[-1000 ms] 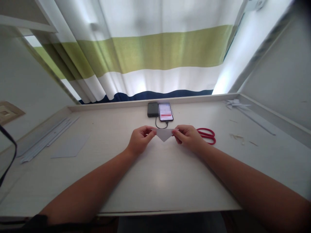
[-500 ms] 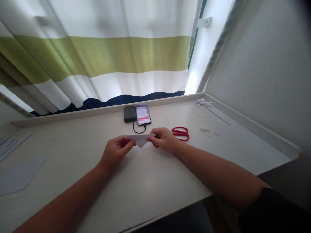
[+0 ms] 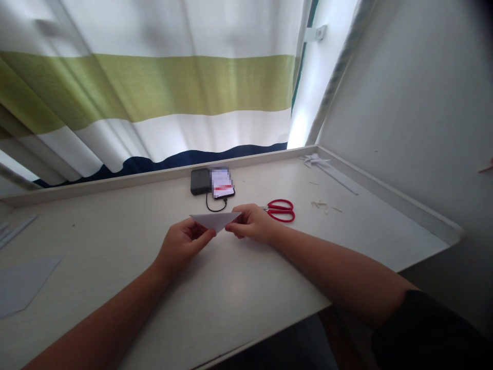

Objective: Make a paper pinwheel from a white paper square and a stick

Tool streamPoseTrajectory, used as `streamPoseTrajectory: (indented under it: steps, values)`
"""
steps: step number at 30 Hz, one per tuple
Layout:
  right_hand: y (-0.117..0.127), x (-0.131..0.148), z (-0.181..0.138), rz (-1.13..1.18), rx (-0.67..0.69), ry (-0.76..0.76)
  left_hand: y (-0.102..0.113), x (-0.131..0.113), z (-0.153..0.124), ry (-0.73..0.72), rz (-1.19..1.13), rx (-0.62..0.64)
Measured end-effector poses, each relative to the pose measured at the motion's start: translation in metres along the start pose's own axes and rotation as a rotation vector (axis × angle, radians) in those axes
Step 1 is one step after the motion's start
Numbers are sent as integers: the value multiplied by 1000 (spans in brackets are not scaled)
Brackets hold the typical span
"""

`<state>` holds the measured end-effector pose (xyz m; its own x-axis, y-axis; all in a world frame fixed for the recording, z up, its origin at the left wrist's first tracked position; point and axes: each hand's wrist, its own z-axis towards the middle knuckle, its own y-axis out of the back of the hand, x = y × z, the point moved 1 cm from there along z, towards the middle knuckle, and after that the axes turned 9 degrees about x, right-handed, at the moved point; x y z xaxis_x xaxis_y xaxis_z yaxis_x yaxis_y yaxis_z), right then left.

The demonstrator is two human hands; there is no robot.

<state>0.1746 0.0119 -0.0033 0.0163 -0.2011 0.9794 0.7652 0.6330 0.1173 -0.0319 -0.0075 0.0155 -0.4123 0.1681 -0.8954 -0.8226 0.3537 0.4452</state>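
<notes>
A small piece of white paper (image 3: 214,221), folded into a triangle with its long edge up and its point down, is held just above the desk. My left hand (image 3: 185,240) pinches its left side near the lower point, thumb in front. On the right side, my right hand (image 3: 248,224) grips the paper between thumb and fingers. Red-handled scissors (image 3: 280,210) lie just beyond my right hand, their blades partly hidden behind it.
A phone (image 3: 222,184) with a cable lies against a dark power bank (image 3: 200,182) at the back. Folded white paper with a strip (image 3: 318,161) rests at the back right, near small scraps (image 3: 319,205). A paper sheet (image 3: 26,282) lies at left on the white desk (image 3: 231,308).
The view has shifted slightly, so the desk items appear further left. The left fingers have slid down toward the paper's point, and more of its triangular face shows.
</notes>
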Motion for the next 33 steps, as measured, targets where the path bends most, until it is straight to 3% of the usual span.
streamPoseTrajectory:
  steps: [7, 13, 23, 33]
  values:
    - [-6, 0, 1, 67, 18, -3, -6, 0, 0, -21, -9, -1]
    - [-4, -2, -1, 81, 70, -23, -6, 7, 0, -59, -69, 123]
    - [-2, -1, -2, 45, 81, -51, -4, 9, 3, 6, -51, 209]
    - [9, -3, -1, 16, 74, -55, -1, 13, 7, 12, -168, 182]
